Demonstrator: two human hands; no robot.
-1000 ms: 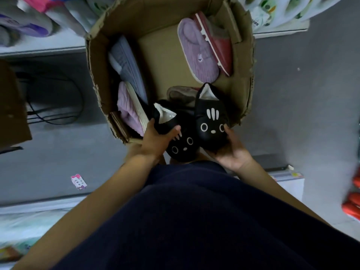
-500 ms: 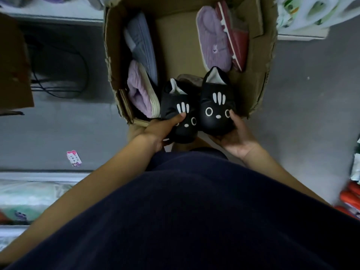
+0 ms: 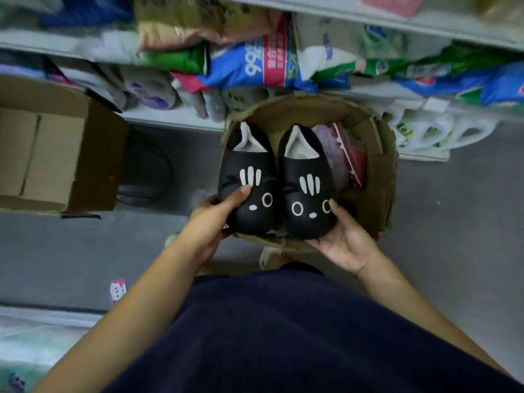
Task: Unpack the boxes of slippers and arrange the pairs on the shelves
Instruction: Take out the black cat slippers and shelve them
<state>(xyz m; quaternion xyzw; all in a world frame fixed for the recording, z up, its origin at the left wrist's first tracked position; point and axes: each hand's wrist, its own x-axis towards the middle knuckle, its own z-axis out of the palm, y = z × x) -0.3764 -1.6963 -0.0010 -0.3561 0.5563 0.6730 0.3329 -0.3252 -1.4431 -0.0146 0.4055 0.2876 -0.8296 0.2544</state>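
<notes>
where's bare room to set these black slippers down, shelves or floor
Widest bare patch: grey floor right of the slipper box, below the shelf edge. A narrower strip runs between that box and the open carton on the left, though a cable loops there. The shelves are packed with bags and slippers.

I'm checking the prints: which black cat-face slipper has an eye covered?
The black cat-face slipper in the left hand: its thumb hides one eye ring. The other black slipper, in the right hand, shows both rings.
</notes>
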